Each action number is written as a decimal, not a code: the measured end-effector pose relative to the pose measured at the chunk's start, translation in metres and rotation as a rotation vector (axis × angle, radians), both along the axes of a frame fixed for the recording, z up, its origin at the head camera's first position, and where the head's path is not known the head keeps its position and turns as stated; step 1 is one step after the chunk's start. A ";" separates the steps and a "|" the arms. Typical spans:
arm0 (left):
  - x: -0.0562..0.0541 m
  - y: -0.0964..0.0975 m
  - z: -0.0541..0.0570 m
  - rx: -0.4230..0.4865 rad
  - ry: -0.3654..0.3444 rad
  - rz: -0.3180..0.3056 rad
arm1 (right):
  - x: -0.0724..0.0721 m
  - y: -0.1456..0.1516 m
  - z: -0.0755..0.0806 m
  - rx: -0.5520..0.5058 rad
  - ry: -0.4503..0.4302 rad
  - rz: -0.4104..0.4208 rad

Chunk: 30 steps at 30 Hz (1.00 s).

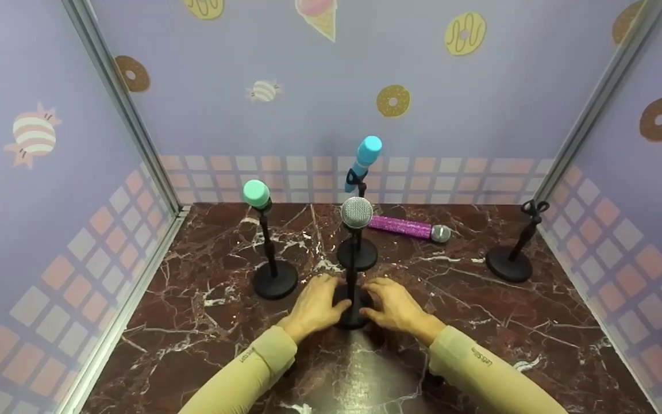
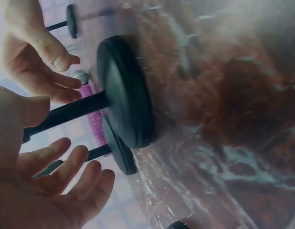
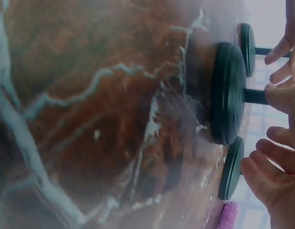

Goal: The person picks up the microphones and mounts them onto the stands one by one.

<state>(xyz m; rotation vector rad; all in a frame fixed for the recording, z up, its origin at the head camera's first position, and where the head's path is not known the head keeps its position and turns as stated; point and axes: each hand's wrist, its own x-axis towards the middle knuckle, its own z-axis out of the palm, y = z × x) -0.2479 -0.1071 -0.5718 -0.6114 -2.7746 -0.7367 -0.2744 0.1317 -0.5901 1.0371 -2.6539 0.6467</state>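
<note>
A microphone with a silver mesh head (image 1: 357, 213) stands upright on a black desk stand (image 1: 352, 261) at the front middle of the marble table. On its left side is my left hand (image 1: 318, 303), and on its right my right hand (image 1: 397, 305), both low beside the pole just above the round base (image 2: 124, 93). Fingers are loosely bent and spread, with the thumbs near the pole on the side toward me. The left wrist view shows gaps between the left fingers (image 2: 73, 164) and the pole. In the right wrist view, the right thumb (image 3: 279, 98) overlaps the pole.
Left of the hands is a stand with a green-topped microphone (image 1: 257, 194). Directly behind stands a blue microphone (image 1: 369, 150) in its clip. A glittery purple microphone (image 1: 403, 226) lies on the table (image 1: 216, 345). At far right, a black stand (image 1: 510, 263) has a bare clip. Patterned walls enclose the table.
</note>
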 end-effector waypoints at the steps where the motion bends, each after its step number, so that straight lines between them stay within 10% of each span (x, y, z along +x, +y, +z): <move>1: 0.002 0.001 -0.002 -0.029 0.002 0.007 | 0.001 -0.001 -0.002 0.010 -0.003 0.007; 30: 0.015 0.010 -0.046 -0.329 0.190 0.006 | 0.012 -0.010 -0.026 0.077 0.103 0.056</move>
